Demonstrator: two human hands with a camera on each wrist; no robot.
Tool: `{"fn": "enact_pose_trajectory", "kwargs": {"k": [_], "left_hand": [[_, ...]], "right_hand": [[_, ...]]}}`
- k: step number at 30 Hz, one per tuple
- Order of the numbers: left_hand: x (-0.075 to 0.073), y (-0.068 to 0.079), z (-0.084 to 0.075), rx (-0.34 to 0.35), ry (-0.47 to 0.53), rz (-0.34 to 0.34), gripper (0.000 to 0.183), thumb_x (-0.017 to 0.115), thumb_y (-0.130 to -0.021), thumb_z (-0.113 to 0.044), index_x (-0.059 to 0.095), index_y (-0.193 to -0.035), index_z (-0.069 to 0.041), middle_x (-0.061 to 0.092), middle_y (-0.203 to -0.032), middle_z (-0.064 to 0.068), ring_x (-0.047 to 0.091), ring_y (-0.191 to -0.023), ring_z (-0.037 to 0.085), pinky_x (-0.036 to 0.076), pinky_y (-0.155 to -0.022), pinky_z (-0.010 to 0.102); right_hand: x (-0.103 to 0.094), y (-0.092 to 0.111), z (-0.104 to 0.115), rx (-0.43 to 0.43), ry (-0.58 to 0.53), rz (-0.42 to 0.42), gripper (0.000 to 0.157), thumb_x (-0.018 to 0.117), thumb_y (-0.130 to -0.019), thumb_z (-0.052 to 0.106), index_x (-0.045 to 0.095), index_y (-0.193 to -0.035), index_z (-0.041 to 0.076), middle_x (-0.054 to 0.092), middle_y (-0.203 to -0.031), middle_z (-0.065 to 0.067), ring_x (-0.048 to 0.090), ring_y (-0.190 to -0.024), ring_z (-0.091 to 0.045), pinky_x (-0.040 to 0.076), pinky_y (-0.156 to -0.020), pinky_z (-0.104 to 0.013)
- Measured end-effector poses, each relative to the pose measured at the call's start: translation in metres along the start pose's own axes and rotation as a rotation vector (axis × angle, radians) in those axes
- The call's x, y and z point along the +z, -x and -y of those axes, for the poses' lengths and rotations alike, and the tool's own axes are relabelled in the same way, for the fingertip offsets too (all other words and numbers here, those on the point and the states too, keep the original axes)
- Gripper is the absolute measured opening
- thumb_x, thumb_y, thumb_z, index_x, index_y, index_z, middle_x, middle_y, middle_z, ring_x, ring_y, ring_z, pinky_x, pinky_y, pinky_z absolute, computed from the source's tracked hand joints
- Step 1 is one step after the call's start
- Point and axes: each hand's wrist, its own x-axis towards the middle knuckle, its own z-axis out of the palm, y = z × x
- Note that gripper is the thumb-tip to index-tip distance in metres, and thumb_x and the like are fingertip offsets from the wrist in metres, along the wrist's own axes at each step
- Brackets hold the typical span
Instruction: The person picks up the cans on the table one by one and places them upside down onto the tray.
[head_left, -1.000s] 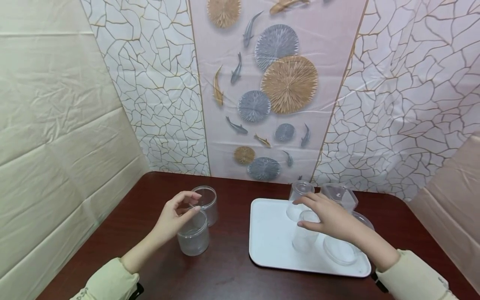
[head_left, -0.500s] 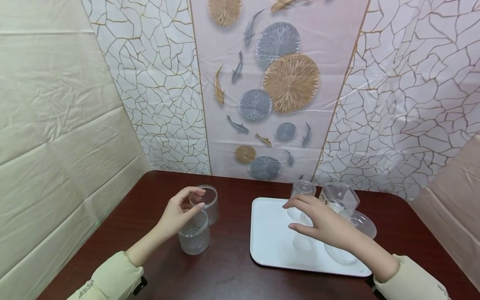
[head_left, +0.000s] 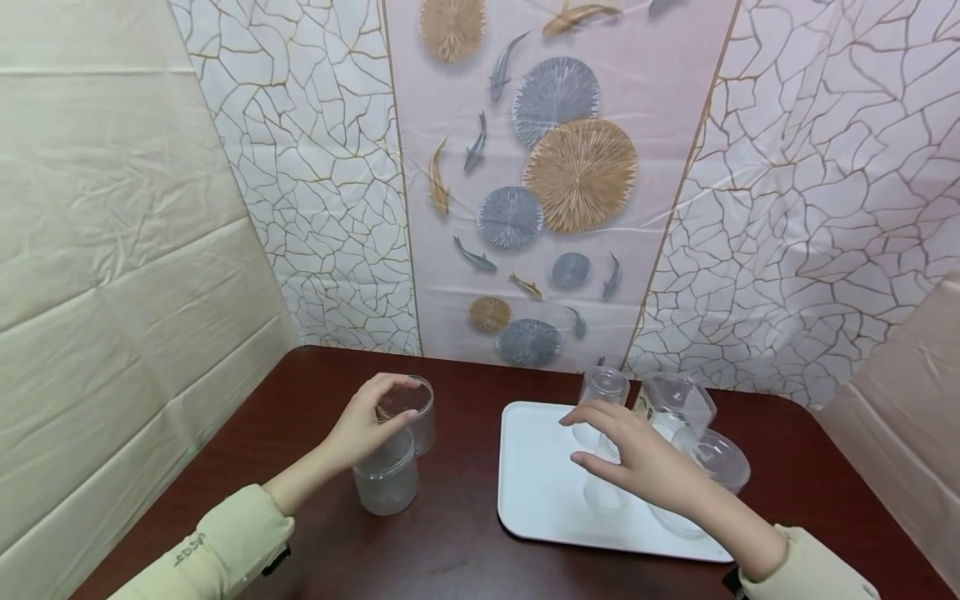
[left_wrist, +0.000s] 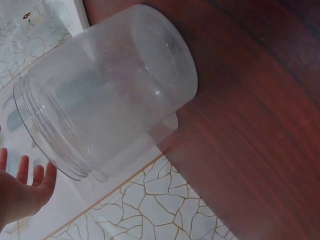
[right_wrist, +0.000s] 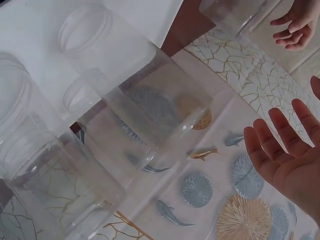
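In the head view my left hand (head_left: 367, 425) hovers over two clear jars at the left, fingers bent and apart from the thumb, holding nothing. The nearer jar (head_left: 387, 490) stands upright on the table, its mouth up; behind it is the second jar (head_left: 426, 427). The left wrist view shows the hand (left_wrist: 25, 192) near the rim of a jar (left_wrist: 110, 95). Over the white tray (head_left: 528, 483), my right hand (head_left: 637, 454) holds nothing, thumb and fingers apart. A clear jar (head_left: 602, 496) stands mouth down below it, partly hidden.
Also at the tray are a tall clear jar (head_left: 604, 387) at the back, an angular clear container (head_left: 678, 400) with a small label, and a round clear jar (head_left: 726, 458) at the right. Patterned cloth (head_left: 517, 275) hangs behind the dark red table (head_left: 450, 533).
My right hand has moved left over the tray. My left hand has shifted slightly to the right and away from me. The jars and tray stay in place.
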Motion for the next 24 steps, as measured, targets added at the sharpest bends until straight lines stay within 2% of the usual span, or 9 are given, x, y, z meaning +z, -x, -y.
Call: {"fn": "enact_pose_trajectory", "kwargs": {"k": [3, 6, 10, 14, 24], "left_hand": [[0.001, -0.005, 0.004, 0.014, -0.065, 0.007, 0.036, 0.073, -0.081, -0.014, 0.061, -0.115, -0.009, 0.060, -0.114, 0.007, 0.052, -0.106, 0.022, 0.047, -0.082, 0.037], [0.002, -0.010, 0.008, 0.016, -0.098, 0.014, 0.038, 0.073, -0.081, -0.016, 0.060, -0.116, -0.009, 0.059, -0.117, 0.008, 0.050, -0.112, 0.029, 0.043, -0.090, 0.042], [-0.001, -0.016, 0.012, -0.022, -0.125, 0.045, 0.043, 0.075, -0.080, -0.023, 0.059, -0.118, -0.012, 0.057, -0.121, 0.008, 0.047, -0.118, 0.032, 0.038, -0.098, 0.051], [-0.006, -0.024, 0.011, -0.076, -0.143, 0.089, 0.050, 0.075, -0.079, -0.033, 0.056, -0.123, -0.017, 0.055, -0.127, 0.006, 0.044, -0.122, 0.031, 0.038, -0.100, 0.053], [-0.008, -0.040, 0.013, -0.102, -0.219, 0.186, 0.067, 0.071, -0.080, -0.045, 0.046, -0.138, -0.022, 0.049, -0.139, 0.006, 0.039, -0.128, 0.034, 0.037, -0.102, 0.054]], "right_hand": [[0.002, 0.001, -0.001, 0.003, -0.014, -0.006, 0.033, 0.071, -0.083, 0.015, 0.060, -0.114, 0.019, 0.062, -0.113, 0.005, 0.059, -0.106, -0.017, 0.050, -0.087, -0.042], [0.005, 0.002, -0.002, -0.007, -0.021, -0.021, 0.034, 0.072, -0.082, 0.015, 0.060, -0.113, 0.019, 0.063, -0.112, 0.005, 0.060, -0.105, -0.017, 0.050, -0.086, -0.041], [0.007, 0.003, -0.001, 0.007, -0.018, -0.014, 0.033, 0.072, -0.082, 0.016, 0.060, -0.113, 0.020, 0.063, -0.113, 0.005, 0.059, -0.107, -0.018, 0.049, -0.087, -0.042], [0.008, 0.003, 0.001, 0.035, -0.030, 0.005, 0.032, 0.071, -0.083, 0.017, 0.060, -0.114, 0.020, 0.063, -0.113, 0.006, 0.058, -0.108, -0.018, 0.049, -0.088, -0.043], [0.009, 0.002, 0.002, 0.022, -0.053, -0.001, 0.033, 0.070, -0.084, 0.015, 0.060, -0.114, 0.020, 0.063, -0.113, 0.007, 0.058, -0.107, -0.016, 0.049, -0.088, -0.041]]}}
